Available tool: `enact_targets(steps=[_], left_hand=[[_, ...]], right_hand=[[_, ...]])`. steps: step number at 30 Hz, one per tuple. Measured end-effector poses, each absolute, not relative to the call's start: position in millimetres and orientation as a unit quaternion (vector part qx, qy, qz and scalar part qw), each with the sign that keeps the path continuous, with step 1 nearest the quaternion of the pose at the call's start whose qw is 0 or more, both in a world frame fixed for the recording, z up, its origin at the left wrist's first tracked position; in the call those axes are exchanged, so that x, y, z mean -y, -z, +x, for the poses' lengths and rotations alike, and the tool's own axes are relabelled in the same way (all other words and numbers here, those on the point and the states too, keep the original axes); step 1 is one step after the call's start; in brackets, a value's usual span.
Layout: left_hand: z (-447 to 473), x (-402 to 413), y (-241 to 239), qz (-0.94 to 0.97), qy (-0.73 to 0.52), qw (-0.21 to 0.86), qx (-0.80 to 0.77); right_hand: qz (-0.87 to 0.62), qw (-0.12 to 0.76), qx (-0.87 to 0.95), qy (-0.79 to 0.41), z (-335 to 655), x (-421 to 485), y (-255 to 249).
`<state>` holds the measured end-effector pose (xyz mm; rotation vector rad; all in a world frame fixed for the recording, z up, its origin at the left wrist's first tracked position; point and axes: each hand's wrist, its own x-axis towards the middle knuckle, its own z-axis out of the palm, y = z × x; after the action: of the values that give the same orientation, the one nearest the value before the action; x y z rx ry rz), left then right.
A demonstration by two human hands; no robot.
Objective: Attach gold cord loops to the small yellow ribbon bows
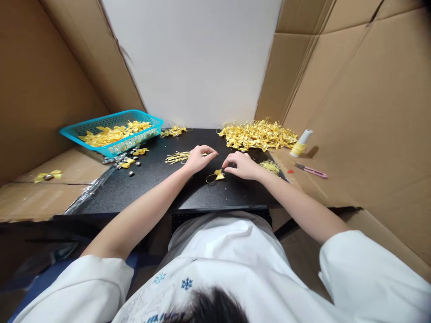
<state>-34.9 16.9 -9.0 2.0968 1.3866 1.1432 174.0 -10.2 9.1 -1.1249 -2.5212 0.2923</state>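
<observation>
My left hand (pixel 201 159) is over the dark tabletop, thumb and fingertips pinched together. Whatever thin thing may be between them is too small to make out. Beneath and left of it lies a bundle of gold cord ties (pixel 177 157), partly covered by the hand. Facing it, my right hand (pixel 243 165) has curled fingers, with thumb and index finger at the upper right edge of a yellow ribbon bow (pixel 219 175). A thin gold cord loop (pixel 210 180) extends left from this bow, low over the table.
A turquoise basket (pixel 134 142) of yellow bows stands left, silver bells (pixel 117 160) beside it. A large heap of bows (pixel 259 134) lies back right. Nearer are pale yellow cords (pixel 269 167), a white cone (pixel 303 139) and a pink cutter (pixel 311 171). Cardboard walls (pixel 363 98) flank the table.
</observation>
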Motion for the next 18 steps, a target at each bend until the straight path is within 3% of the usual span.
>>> enact_targets(steps=[8,18], left_hand=[[-37,-13,4,0.759,-0.359,0.272,-0.470],[-42,-12,0,0.771,-0.290,0.421,-0.379]], right_hand=[[-0.380,0.112,0.915,-0.070,155,-1,-3],[-0.364,0.160,0.915,-0.062,152,3,7]])
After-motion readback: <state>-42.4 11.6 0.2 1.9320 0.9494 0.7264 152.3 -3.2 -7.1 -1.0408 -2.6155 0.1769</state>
